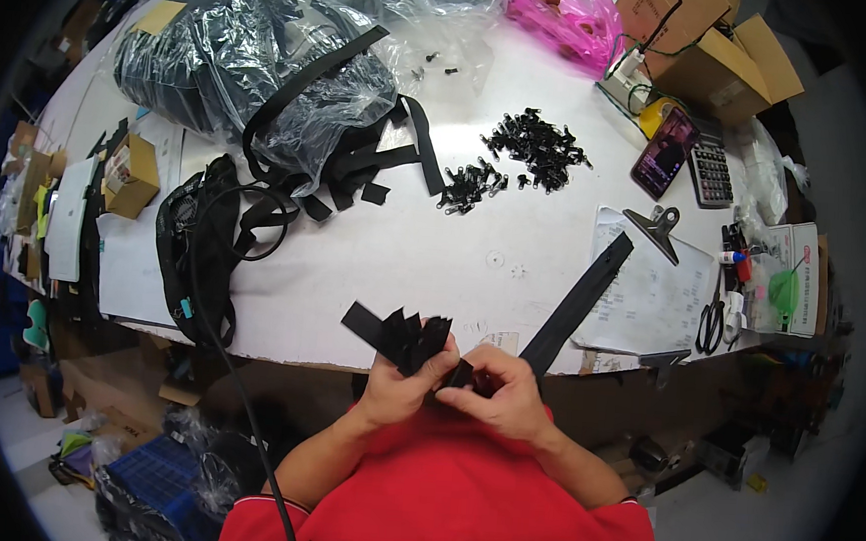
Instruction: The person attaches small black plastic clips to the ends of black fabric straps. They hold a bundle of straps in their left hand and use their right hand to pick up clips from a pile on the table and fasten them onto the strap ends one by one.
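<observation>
My left hand (394, 389) is closed around a bunch of folded black fabric strips (415, 339), their cut ends sticking up and out to the left. Close beside it, my right hand (507, 396) pinches a black strip end between thumb and fingers; part of that grip is hidden. A long flat black strip (571, 314), which looks like zipper tape, runs from behind my right hand up to the clipboard. Farther back on the table lie a large heap of black zipper sliders (539, 150) and a smaller heap (473, 186).
A clear plastic bag of dark material (237, 70) fills the back left, near a black mesh bag (192, 246) and a cable (213, 327). To the right are a clipboard (650, 284), phone (666, 154), calculator (710, 176), scissors (710, 325) and cardboard box (727, 75).
</observation>
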`<state>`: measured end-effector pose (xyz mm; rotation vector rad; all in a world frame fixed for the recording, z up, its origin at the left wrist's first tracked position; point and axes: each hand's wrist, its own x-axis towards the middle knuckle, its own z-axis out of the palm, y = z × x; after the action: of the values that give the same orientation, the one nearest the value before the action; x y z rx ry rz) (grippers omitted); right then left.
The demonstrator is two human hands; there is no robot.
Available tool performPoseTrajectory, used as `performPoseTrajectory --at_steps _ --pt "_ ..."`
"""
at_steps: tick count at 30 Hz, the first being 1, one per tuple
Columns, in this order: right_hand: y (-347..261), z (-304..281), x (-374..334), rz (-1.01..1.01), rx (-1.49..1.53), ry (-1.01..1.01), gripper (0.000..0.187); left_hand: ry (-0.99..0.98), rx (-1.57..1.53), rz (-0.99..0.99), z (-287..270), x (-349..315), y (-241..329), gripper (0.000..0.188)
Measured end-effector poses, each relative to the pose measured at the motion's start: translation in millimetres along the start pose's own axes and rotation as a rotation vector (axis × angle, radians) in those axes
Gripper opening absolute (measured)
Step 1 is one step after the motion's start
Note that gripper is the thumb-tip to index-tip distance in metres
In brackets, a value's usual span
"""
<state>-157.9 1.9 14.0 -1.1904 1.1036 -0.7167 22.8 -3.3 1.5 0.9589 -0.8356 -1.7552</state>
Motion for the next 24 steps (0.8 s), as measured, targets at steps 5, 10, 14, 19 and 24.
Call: performPoseTrajectory --at_steps 5,10,14,19,24 --pt "5 -15 -16 -0.019 -0.234 0.174 0.020 -0.029 -0.266 -0.215 -9 15 -8 0.018" --pt "-14 -117 6 -0.129 -0.925 0.658 0.030 -0.100 -0.439 -0.313 -3 17 2 0.029" --pt "-23 -99 13 -0.216 -0.715 0.485 0.040 -0.086 -0.360 -0.355 2 17 1 0.029" --pt "-28 -39 24 -0.141 -0.168 0.221 0.027 -0.114 -0.142 -0.392 15 12 10 0.026" --pt "-31 -73 28 -0.303 0.055 0.664 0.009 -0.190 0.176 -0.347 -8 -12 27 0.010"
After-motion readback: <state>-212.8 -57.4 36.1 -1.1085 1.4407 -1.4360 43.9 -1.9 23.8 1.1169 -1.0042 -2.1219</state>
